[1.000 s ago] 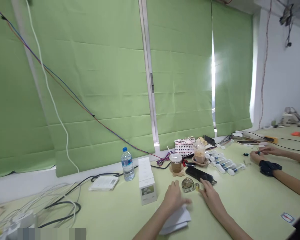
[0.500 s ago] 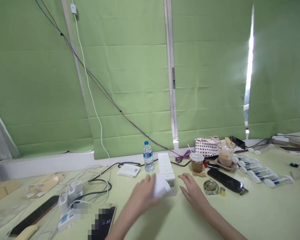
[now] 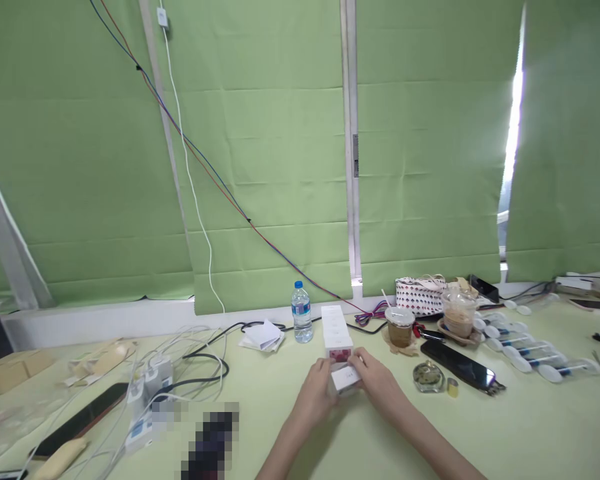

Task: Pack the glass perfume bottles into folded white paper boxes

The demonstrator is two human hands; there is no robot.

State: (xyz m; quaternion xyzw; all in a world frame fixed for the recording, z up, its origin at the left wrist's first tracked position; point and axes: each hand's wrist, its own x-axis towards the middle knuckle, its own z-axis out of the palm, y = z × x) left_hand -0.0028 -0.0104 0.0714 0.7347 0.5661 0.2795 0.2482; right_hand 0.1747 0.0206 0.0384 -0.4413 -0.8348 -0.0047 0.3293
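My left hand and my right hand are closed on the two sides of a small white box with faint print on its face. It is tilted towards me just above the table. Directly behind it, a row of white boxes runs back towards the window, the nearest showing a dark red picture on its front. A folded white paper rests on a flat white packet to the left, beside a water bottle.
On the right are a lidded drink cup, another cup, a black hair clipper, a round glass jar and several white-and-blue plastic pieces. Cables, a power strip and a phone lie on the left.
My left hand has let go of the white paper, which now lies on the packet at the left. Both hands have come together on the nearest white box, now tilted with its face up.
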